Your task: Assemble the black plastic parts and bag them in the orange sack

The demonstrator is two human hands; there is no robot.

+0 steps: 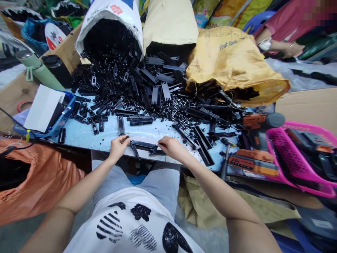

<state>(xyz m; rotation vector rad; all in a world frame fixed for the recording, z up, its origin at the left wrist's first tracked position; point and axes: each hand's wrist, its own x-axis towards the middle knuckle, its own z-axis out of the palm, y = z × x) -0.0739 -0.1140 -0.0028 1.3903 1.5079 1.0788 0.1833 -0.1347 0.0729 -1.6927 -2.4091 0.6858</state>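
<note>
Near the table's front edge, my left hand (118, 147) pinches the left end of a black hinged bracket (144, 144). My right hand (171, 147) has its fingers closed at the bracket's right end. A shorter black arm hangs down from the bracket at the left. Just beyond lie a stack of assembled black brackets (140, 120) and a single slotted black part (120, 125). Loose metal pins (173, 110) are scattered behind these, in front of a heap of small black parts (105, 77).
A white sack (110, 15), a cream sack (171, 21) and a yellow sack (226, 59) spill black parts. At right are a hammer (225, 158), an orange cordless drill (256, 140) and a pink basket (302, 158). A blue tray (67, 110) stands left. Another person's hand (292, 49) is at upper right.
</note>
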